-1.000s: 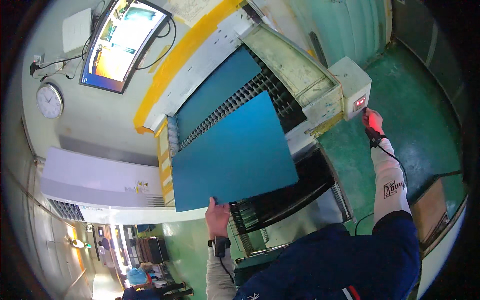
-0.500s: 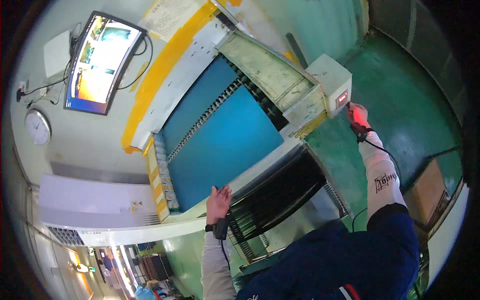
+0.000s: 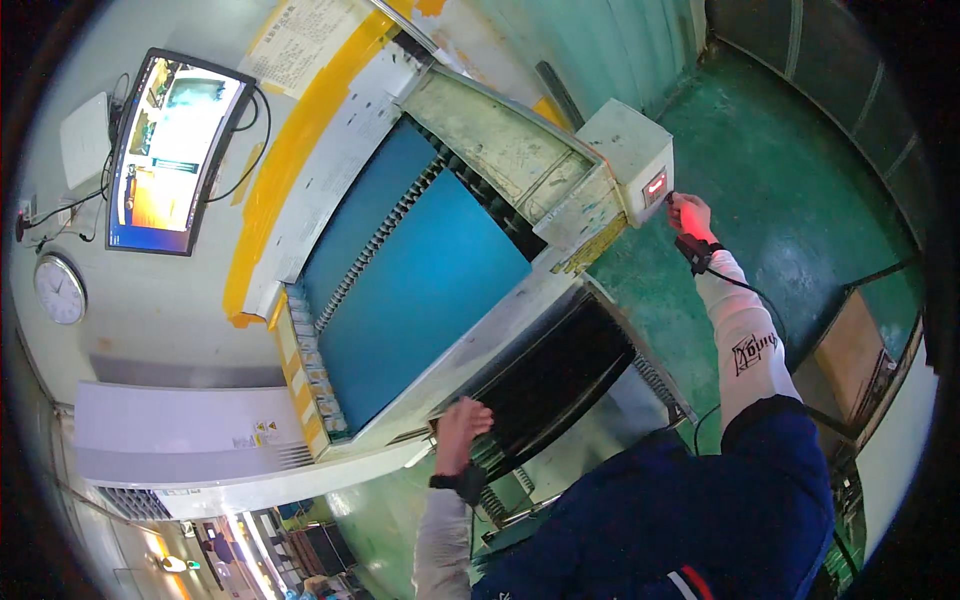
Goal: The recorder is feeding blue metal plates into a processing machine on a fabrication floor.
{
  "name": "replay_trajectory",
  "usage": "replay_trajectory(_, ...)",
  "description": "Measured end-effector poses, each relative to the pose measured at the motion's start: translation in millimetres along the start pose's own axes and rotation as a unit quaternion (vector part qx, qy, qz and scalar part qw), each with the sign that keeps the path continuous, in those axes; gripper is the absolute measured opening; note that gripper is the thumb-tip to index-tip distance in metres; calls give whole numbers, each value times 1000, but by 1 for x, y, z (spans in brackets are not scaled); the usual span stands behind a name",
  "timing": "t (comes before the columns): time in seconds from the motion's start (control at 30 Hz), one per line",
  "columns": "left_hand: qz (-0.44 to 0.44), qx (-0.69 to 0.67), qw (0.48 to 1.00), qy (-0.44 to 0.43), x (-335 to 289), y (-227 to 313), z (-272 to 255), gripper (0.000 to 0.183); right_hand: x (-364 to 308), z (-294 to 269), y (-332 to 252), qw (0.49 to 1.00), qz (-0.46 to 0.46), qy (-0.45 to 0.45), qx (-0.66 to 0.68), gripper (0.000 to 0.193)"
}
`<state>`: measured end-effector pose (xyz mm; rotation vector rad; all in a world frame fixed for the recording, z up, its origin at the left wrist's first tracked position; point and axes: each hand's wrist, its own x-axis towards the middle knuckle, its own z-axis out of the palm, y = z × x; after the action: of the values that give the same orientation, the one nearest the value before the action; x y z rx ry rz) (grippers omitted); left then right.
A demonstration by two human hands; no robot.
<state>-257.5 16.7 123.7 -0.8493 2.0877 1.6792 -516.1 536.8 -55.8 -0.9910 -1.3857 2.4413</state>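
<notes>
My left hand point(image 3: 463, 436), fingers stretched out and holding nothing, hovers in front of the dark opening below the machine's white edge. My right hand point(image 3: 692, 218) reaches to the side of a white control box point(image 3: 628, 150) with a red-lit display. Its fingers are closed at the box's edge on a small dark part too small to name. On the machine's bed, a near blue panel point(image 3: 420, 290) lies flat, apart from both hands. Beyond it lies a second blue panel point(image 3: 365, 195), with a row of rollers point(image 3: 385, 235) showing between them.
A pale metal housing point(image 3: 510, 150) borders the bed on the right. Yellow-striped guides point(image 3: 297, 375) run along its left. A monitor point(image 3: 180, 150) and a clock point(image 3: 60, 289) hang on the wall at left. A brown board point(image 3: 850, 355) stands at the right.
My left hand has left the near blue panel's front edge and moved down and right. My right hand stays at the control box. The whole view has shifted slightly.
</notes>
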Motion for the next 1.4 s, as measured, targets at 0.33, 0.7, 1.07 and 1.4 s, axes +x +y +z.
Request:
replay_trajectory(0.33, 146, 436, 888, -30, -50, -147, 37, 42, 5, -1, 4, 1000, 3, -10, 14, 21)
replay_trajectory(0.7, 166, 523, 835, 18, -51, -169, 42, 34, 15, -4, 10, 1000, 1, -10, -3, 21)
replay_trajectory(1.07, 141, 571, 809, 12, -25, -196, 42, 25, 8, 1, 7, 1000, -8, -19, 1, 24)
replay_trajectory(1.4, 155, 595, 789, 21, -26, -197, 43, 21, 9, -1, 6, 998, 12, -69, 7, 18)
